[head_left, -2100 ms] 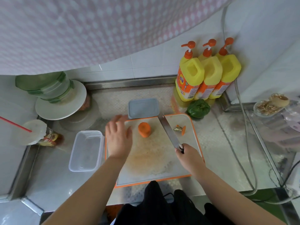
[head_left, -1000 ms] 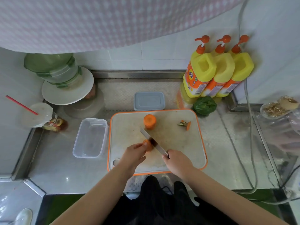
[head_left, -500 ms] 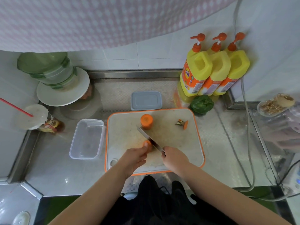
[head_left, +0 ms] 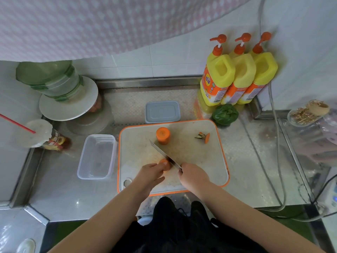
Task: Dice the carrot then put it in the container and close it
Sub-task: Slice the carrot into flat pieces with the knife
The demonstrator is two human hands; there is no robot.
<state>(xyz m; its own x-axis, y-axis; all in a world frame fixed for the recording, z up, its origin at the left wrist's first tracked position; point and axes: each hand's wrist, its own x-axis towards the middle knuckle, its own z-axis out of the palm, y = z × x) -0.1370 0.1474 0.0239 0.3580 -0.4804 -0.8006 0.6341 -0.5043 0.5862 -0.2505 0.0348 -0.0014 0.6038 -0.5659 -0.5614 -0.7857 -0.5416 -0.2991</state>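
Single head-worn wide-angle view, looking steeply down and forward from close above the bench, cutting board centred, tiled wall beyond.

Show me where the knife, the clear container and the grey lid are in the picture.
knife (head_left: 161,153), head view, middle of the blade.
clear container (head_left: 96,156), head view, its bottom, left of the cutting board.
grey lid (head_left: 162,112), head view, centre of its top, behind the board.

Orange carrot pieces lie on a white, orange-rimmed cutting board, beside yellow bottles with orange pumps and a pink, white-dotted cloth.
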